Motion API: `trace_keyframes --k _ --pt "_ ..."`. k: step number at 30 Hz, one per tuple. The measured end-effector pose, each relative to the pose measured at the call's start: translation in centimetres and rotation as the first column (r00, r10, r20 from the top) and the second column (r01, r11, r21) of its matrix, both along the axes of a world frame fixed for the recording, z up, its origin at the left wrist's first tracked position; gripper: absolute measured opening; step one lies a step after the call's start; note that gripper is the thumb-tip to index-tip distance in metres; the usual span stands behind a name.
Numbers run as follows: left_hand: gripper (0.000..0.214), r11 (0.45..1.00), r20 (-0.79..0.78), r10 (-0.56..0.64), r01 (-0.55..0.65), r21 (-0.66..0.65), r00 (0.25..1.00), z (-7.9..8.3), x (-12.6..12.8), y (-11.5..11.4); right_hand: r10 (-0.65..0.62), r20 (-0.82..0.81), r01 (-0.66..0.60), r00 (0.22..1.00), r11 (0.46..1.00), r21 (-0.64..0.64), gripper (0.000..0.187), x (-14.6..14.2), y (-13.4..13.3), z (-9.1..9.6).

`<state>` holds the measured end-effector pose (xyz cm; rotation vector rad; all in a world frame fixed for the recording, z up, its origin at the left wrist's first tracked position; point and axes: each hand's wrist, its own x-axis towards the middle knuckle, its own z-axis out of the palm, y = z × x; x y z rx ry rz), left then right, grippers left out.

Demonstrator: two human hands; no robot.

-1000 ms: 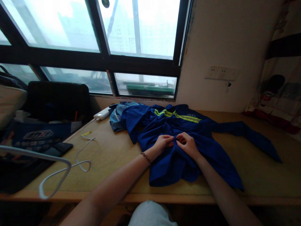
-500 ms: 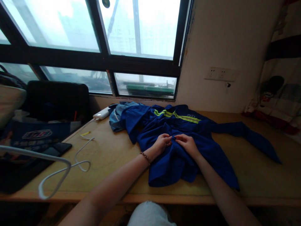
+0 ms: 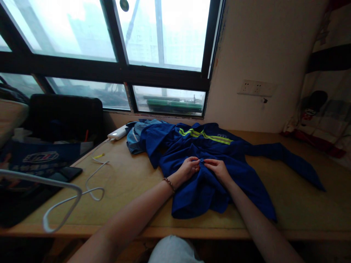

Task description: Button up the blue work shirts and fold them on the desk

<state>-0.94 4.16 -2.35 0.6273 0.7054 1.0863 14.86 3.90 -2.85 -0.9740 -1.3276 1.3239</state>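
A blue work jacket (image 3: 233,175) with yellow-green reflective stripes lies spread on the table, one sleeve stretched out to the right. At the middle of its front, a small round blue button (image 3: 202,160) shows between my fingertips. My left hand (image 3: 189,167) pinches the cloth just left of the button. From the other side, my right hand (image 3: 218,168) is closed on the jacket's front edge. The cloth between the hands is lifted into a ridge. Exactly which layers each hand grips is hidden by the fingers.
Light-blue folded cloth (image 3: 134,137) lies by the jacket's far left. A white power adapter (image 3: 117,133) and its cable (image 3: 94,188) rest on the wooden table (image 3: 123,186). Bags (image 3: 41,157) stand at the left. Behind are a window and a wall socket (image 3: 256,88).
Both hands stay at the same place on the jacket. The fingers have shifted slightly apart, and the button now shows clearly between them. The view has moved a little.
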Motion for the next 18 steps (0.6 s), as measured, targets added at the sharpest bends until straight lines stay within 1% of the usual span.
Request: trace_keyframes --k 3,5,7,9,10,11,13,14,16,17,18 --pt "0.025 0.999 0.007 0.006 -0.007 0.035 1.000 -0.2 -0.1 0.1 -0.004 0.006 0.004 1.000 1.000 0.008 0.031 0.1 0.2 -0.3" --pt "0.026 0.998 -0.002 0.022 -0.022 0.050 1.000 -0.2 -0.1 0.1 -0.023 0.034 0.022 0.999 0.999 0.028 0.030 0.2 0.2 -0.2" --pt "0.027 0.997 -0.022 0.041 -0.040 0.067 0.999 -0.3 -0.2 0.3 -0.067 0.081 0.060 0.995 0.995 0.081 0.028 0.3 0.0 0.5" --pt "0.029 0.993 -0.052 0.065 -0.060 0.098 0.997 -0.4 -0.5 0.6 -0.121 0.128 0.099 0.984 0.981 0.169 0.026 0.4 -0.5 1.6" --pt "0.030 0.990 -0.073 0.084 -0.075 0.121 0.994 -0.5 -0.7 1.0 -0.133 0.153 0.099 0.979 0.973 0.210 0.025 0.5 -0.9 2.2" --pt "0.031 0.983 -0.097 0.110 -0.094 0.155 0.989 -0.7 -0.9 1.4 -0.123 0.185 0.076 0.975 0.967 0.242 0.025 0.5 -1.3 2.8" --pt "0.030 0.961 -0.159 0.165 -0.123 0.246 0.973 -1.1 -1.6 2.5 -0.040 0.305 -0.053 0.952 0.956 0.289 0.026 0.4 -2.1 3.7" --pt "0.028 0.945 -0.199 0.193 -0.127 0.300 0.961 -1.4 -2.0 3.1 0.012 0.391 -0.143 0.920 0.940 0.308 0.028 0.3 -2.4 4.0" --pt "0.026 0.908 -0.306 0.243 -0.104 0.406 0.921 -1.9 -2.9 4.3 0.074 0.558 -0.304 0.826 0.893 0.331 0.034 0.2 -2.6 4.0" --pt "0.025 0.888 -0.369 0.269 -0.081 0.453 0.890 -2.1 -3.3 4.7 0.080 0.613 -0.349 0.786 0.876 0.333 0.037 0.2 -2.5 3.9" --pt "0.024 0.868 -0.432 0.299 -0.055 0.494 0.851 -2.2 -3.7 5.1 0.081 0.639 -0.365 0.765 0.872 0.327 0.038 0.4 -2.3 3.6"
